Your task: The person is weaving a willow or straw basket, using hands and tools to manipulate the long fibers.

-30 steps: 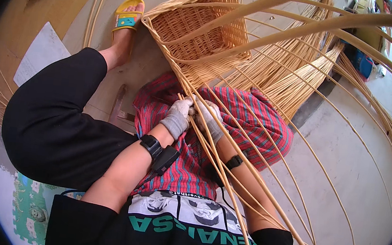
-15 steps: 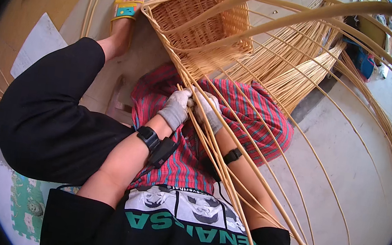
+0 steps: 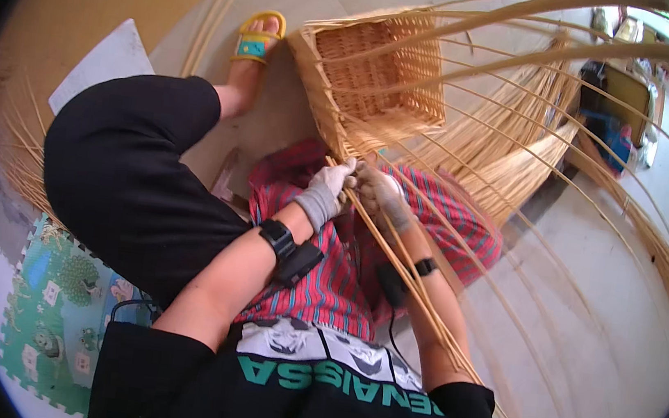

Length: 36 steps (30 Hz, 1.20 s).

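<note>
A rectangular woven wicker basket [image 3: 311,70] lies tilted beyond my knees, its open side showing. Long pale rattan strands [image 3: 397,256] run from its near corner down across my right forearm. My left hand [image 3: 327,185], in a whitish glove, closes its fingers around the strands at that corner. Right beside it my right hand [image 3: 380,188], gloved as well, has its fingers curled in at the same corner. What exactly the right fingers grip is partly hidden. A red striped cloth [image 3: 310,280] covers my lap under both hands.
Thick canes [image 3: 534,54] arch from the basket toward the upper right, with thinner strands fanning out. Bundles of rattan [image 3: 517,131] lie on the floor behind. A white board [image 3: 107,67] and a green play mat [image 3: 50,317] are at left; bags [image 3: 614,142] sit far right.
The view has shifted, so the basket and hands appear farther right and lower. Loose strands that crossed above my right arm have swung rightward and are blurred. My right hand has turned at the corner.
</note>
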Available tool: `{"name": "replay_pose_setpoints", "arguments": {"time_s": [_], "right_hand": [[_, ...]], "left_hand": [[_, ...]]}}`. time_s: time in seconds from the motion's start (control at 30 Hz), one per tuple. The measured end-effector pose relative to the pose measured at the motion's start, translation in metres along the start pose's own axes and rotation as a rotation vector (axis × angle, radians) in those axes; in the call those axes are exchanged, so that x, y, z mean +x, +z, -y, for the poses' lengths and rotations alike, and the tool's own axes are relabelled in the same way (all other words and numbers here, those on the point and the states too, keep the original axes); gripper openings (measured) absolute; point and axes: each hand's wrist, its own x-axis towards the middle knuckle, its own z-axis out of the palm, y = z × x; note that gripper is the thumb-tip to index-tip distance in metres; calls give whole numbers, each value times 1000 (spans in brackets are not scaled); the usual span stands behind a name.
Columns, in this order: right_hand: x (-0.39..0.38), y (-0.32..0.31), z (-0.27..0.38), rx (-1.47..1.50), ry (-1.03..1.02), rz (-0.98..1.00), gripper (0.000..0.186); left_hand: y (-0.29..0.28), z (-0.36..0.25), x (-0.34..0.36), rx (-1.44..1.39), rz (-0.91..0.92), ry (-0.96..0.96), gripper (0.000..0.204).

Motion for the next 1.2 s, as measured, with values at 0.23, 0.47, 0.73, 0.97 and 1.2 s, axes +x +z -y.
{"name": "replay_pose_setpoints", "arguments": {"time_s": [0.23,0.47,0.73,0.97,1.2], "right_hand": [[-28,64,127,-22,-652,235,32],[6,-1,213,-409,-1285,-688,29],[-12,-1,171,-593,-1100,-234,22],[-51,30,39,-819,-831,-306,29],[-56,30,18,-717,-156,-162,42]], "left_hand": [[15,-76,-36,-304,201,440,41],[18,-66,-7,-578,208,241,41],[4,-60,-1,-114,206,218,25],[6,-38,-3,217,111,129,40],[-11,-15,4,489,129,72,60]]}}
